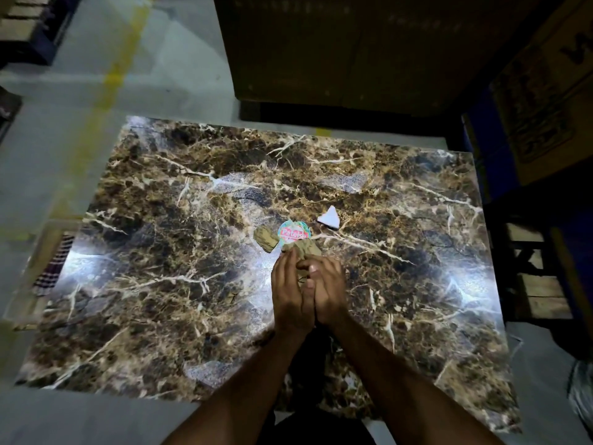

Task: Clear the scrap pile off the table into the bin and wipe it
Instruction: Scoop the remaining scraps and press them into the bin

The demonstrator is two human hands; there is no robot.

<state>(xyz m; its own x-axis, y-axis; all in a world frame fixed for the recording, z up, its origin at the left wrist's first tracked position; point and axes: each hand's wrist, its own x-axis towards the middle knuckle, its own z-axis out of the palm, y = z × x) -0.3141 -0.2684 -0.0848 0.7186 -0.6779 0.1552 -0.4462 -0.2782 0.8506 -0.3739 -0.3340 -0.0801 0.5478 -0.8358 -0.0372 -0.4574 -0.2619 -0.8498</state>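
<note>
Gathering scraps between two cupped palms at the middle of the table. The left hand (290, 292) and the right hand (327, 289) meet heel to heel, fingers curled inward over a crumpled brown scrap (303, 248), part of which shows past the fingertips; how much more is enclosed cannot be told. Touching that scrap on its far side lies a round printed lid (294, 234), and against the lid's left edge a second brown scrap (265, 239). A white torn piece (330, 218) lies apart, just beyond and to the right of the lid. All rest on the marble-patterned table (160, 252), which shows bright glare at both sides. No bin and no wiping cloth can be made out in this view.

Judged good practice for this step: keep the heels of the hands together so nothing drops through, sweep the fingertips forward under the lid and the left scrap so that they join the handful, then collect the white piece separately. Light scraps may slip on the glossy surface; slow, low scooping appears safest.
</note>
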